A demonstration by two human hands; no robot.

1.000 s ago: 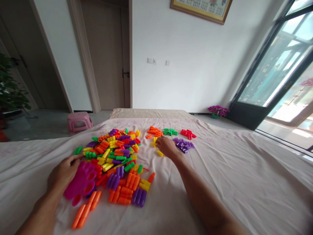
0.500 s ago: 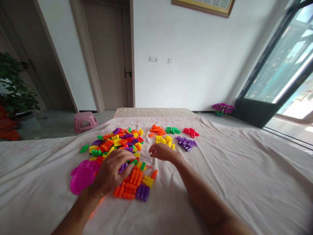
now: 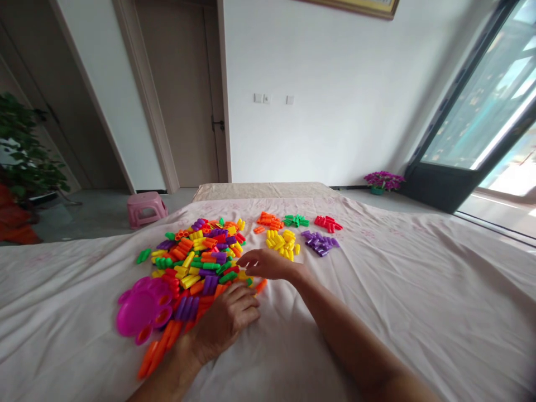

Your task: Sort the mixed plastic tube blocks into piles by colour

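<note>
My left hand (image 3: 228, 315) lies palm down at the near right end of the block pile, fingers together and bent over blocks that it hides. Whatever is under those fingers I cannot make out. Orange blocks (image 3: 159, 352) and purple blocks (image 3: 186, 308) show beside its wrist. My right hand (image 3: 266, 263) is at the right edge of the mixed pile (image 3: 209, 251) of plastic blocks, fingers apart and pointing left, close to green and yellow pieces. Nothing shows in its grasp. A magenta paw-shaped tray (image 3: 138, 310) sits left of the pile.
Beyond my right hand are sorted groups: yellow blocks (image 3: 282, 243), orange blocks (image 3: 269, 220), green blocks (image 3: 296, 221), red blocks (image 3: 328, 224) and purple blocks (image 3: 320, 243). A wrinkled pale cloth (image 3: 377, 290) covers the surface. A pink stool (image 3: 146, 209) stands beyond its left edge.
My left hand has moved right and nearer to me, covering the orange and purple blocks there. My right hand has moved left to the pile's edge, uncovering the yellow group.
</note>
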